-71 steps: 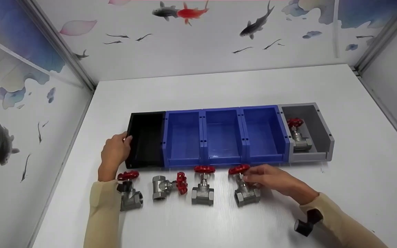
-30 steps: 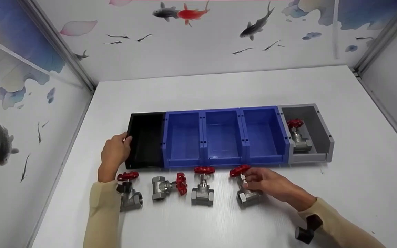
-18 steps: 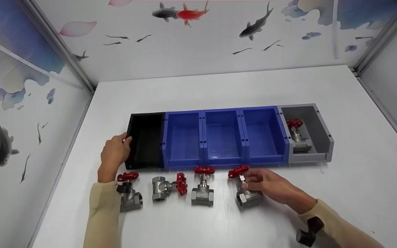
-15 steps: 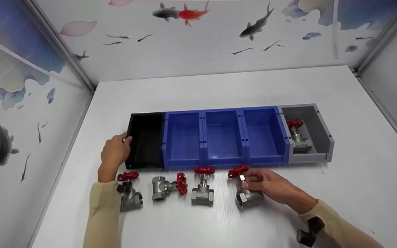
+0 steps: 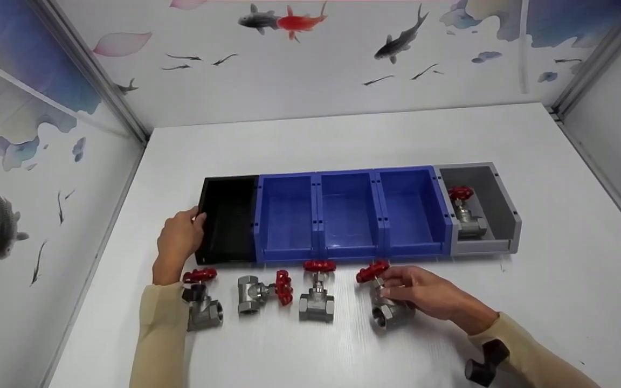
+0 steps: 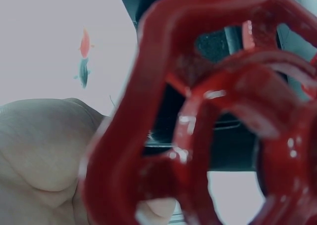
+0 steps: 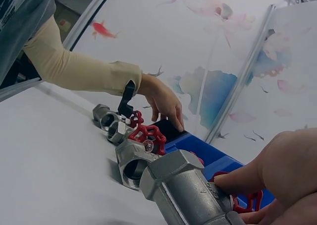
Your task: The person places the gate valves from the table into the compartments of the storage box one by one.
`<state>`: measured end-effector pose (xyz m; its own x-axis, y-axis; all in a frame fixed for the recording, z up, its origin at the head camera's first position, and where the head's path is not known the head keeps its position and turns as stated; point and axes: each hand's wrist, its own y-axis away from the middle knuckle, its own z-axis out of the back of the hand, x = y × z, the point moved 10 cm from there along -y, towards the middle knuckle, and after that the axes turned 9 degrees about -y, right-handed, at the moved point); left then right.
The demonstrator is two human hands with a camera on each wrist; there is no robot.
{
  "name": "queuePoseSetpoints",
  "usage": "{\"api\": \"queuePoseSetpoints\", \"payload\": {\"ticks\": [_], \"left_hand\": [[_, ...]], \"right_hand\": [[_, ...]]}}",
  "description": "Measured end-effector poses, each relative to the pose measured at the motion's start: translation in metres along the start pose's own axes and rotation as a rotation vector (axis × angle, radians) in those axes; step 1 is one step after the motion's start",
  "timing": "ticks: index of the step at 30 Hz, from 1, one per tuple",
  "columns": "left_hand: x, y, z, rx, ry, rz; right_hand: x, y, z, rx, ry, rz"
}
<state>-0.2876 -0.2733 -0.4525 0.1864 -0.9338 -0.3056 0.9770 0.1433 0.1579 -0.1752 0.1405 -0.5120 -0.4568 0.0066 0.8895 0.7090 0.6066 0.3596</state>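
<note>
In the head view my right hand (image 5: 423, 291) pinches a metal gate valve (image 5: 388, 312) by the neck below its red handwheel (image 5: 372, 271). One threaded opening faces the front left; my fingers cover part of the body. The right wrist view shows my thumb (image 7: 242, 178) against the same valve (image 7: 185, 190). My left hand (image 5: 179, 237) rests against the left wall of a black bin (image 5: 229, 258), its fingers relaxed. Close to the left wrist camera looms the red handwheel (image 6: 124, 131) of the leftmost valve (image 5: 205, 315), partly hidden by my left sleeve.
Two more valves, one on its side (image 5: 251, 295) and one with its wheel toward the bins (image 5: 317, 304), lie in the row. Several blue bins (image 5: 348, 253) join the black one to a grey bin (image 5: 485, 247) holding another valve (image 5: 469, 221). Printed walls (image 5: 321, 86) surround the table.
The right hand has turned the valve, so its left opening now faces more toward me, and the handwheel tilts more. The left hand has stayed against the black bin.
</note>
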Motion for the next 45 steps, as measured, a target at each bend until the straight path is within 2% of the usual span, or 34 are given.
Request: {"api": "queuePoseSetpoints", "payload": {"ticks": [8,17,28,35,45], "left_hand": [[0.001,-0.001,0.001,-0.005,0.003,0.006],[0.001,0.000,0.001,0.000,-0.013,0.026],[0.003,0.001,0.000,0.014,-0.022,0.037],[0.004,0.001,0.000,0.015,-0.017,0.043],[0.002,0.001,0.000,0.014,-0.013,0.030]], "right_hand": [[0.007,0.005,0.004,-0.047,0.158,-0.006],[0.011,0.006,0.007,-0.073,0.215,0.021],[0.016,0.009,0.003,-0.027,0.109,0.034],[0.022,0.011,0.009,-0.074,0.221,0.032],[0.028,0.014,0.011,-0.079,0.198,0.047]]}}
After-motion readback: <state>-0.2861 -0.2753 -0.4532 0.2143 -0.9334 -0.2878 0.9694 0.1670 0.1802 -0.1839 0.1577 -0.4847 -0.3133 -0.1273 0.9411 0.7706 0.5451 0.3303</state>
